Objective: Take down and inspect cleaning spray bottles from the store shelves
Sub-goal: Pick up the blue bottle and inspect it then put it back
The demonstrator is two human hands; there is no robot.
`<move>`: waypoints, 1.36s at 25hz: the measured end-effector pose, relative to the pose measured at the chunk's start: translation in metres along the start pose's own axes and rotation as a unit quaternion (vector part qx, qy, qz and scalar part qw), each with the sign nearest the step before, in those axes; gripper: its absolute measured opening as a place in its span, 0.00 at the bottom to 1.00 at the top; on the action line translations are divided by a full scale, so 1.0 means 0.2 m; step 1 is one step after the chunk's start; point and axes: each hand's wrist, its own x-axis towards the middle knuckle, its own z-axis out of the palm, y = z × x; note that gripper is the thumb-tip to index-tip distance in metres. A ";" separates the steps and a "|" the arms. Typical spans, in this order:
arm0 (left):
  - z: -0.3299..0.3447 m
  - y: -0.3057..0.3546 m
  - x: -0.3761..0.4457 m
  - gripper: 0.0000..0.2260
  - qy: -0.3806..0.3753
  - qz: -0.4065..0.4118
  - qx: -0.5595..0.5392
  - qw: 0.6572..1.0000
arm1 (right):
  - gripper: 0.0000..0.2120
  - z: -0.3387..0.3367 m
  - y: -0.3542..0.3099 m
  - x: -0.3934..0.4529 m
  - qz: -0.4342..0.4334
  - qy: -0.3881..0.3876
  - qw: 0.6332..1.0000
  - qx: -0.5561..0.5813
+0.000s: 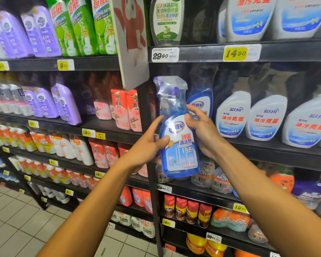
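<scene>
Both forearms reach in from the bottom edge, elbows cut off. Left hand [146, 143] cups the blue spray bottle [178, 141] from its left side, thumb pressed on the label, fingers partly hidden behind it. Right hand [204, 130] grips the bottle's neck and right side, fingertips curled round. Bottle is upright, held between the two hands in front of the shelf [267, 145], clear of it. Its trigger head sits inside a clear plastic wrap, details hard to read. Behind it a second blue bottle [200, 102] is mostly hidden. White spray bottles [265, 117] further right look blurred.
</scene>
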 end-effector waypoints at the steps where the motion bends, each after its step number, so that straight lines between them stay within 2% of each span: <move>1: 0.00 -0.03 0.00 0.29 0.002 -0.004 0.002 1.000 | 0.12 0.00 0.01 -0.01 -0.005 -0.012 1.000 -0.007; 5: -0.01 -0.11 0.01 0.29 0.005 0.020 -0.023 1.000 | 0.16 -0.03 0.02 -0.04 -0.005 -0.064 0.997 -0.036; 9: 0.00 -0.18 0.03 0.22 0.000 0.043 0.014 0.999 | 0.14 -0.07 0.01 -0.08 -0.027 -0.133 0.986 -0.095; 14: -0.01 -0.23 0.06 0.19 0.002 0.060 0.044 0.997 | 0.18 -0.09 0.02 -0.09 -0.061 -0.136 0.980 -0.131; 19: -0.02 -0.29 0.10 0.21 -0.002 0.092 0.053 0.994 | 0.21 -0.10 0.03 -0.10 -0.086 -0.144 0.973 -0.158; 22: -0.04 -0.34 0.11 0.22 0.011 0.138 0.088 0.986 | 0.21 -0.11 0.03 -0.13 -0.113 -0.140 0.960 -0.216; 26: -0.10 -0.40 0.14 0.20 0.058 0.193 0.205 0.958 | 0.25 -0.10 0.05 -0.17 -0.142 -0.153 0.947 -0.244; 30: -0.11 -0.39 0.13 0.21 0.107 0.242 0.307 0.914 | 0.28 -0.09 0.04 -0.19 -0.176 -0.179 0.935 -0.252; 34: -0.12 -0.35 0.10 0.18 0.082 0.211 0.283 0.932 | 0.24 -0.10 0.05 -0.17 -0.174 -0.143 0.952 -0.206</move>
